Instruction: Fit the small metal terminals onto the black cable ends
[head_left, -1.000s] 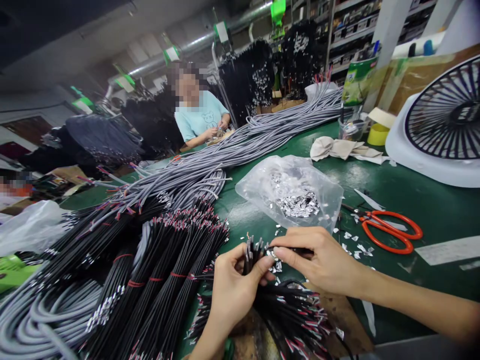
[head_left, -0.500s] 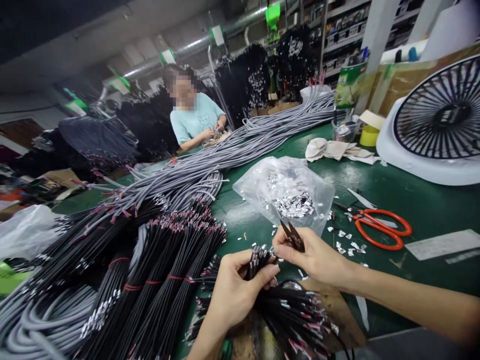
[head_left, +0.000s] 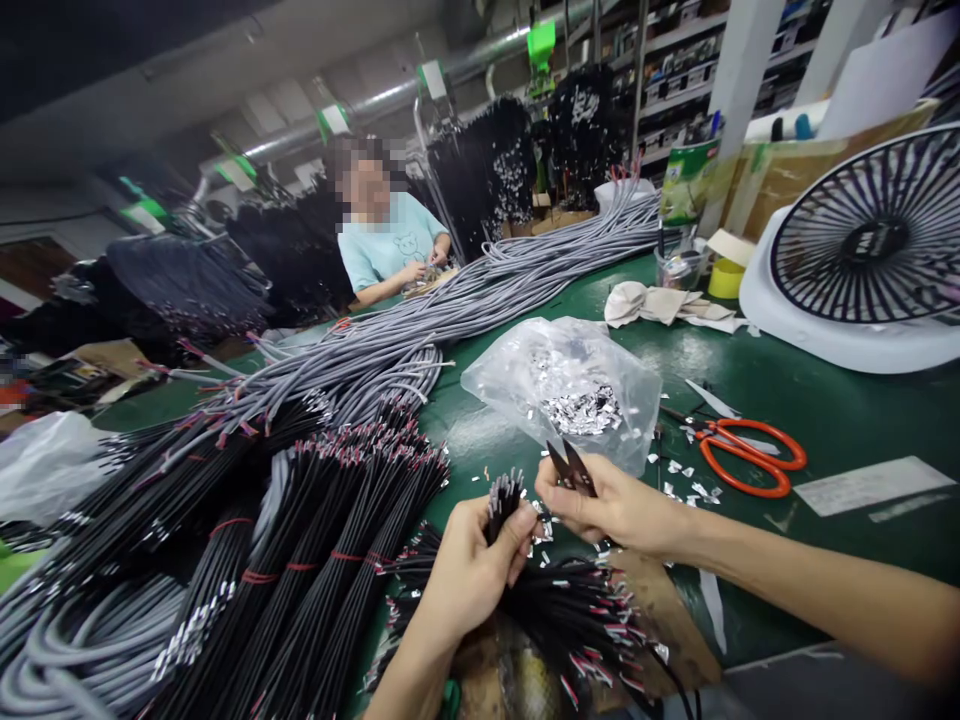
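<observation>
The left hand [head_left: 474,565] gripped a tight cluster of thin black cables [head_left: 503,503], metallic-grey tips upward. The right hand [head_left: 611,500] gripped dark metal snips [head_left: 581,472], tapered blades raised, just beside the cluster. Beyond lay a crumpled translucent plastic bag [head_left: 499,374] containing shiny silver flakes [head_left: 583,410].

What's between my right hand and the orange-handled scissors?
The head view shows silvery scraps and a thin dark rod between your right hand and the scissors.

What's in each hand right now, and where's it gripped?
Left hand: black cables, just below their tips. Right hand: dark snips, below the blades.
</observation>
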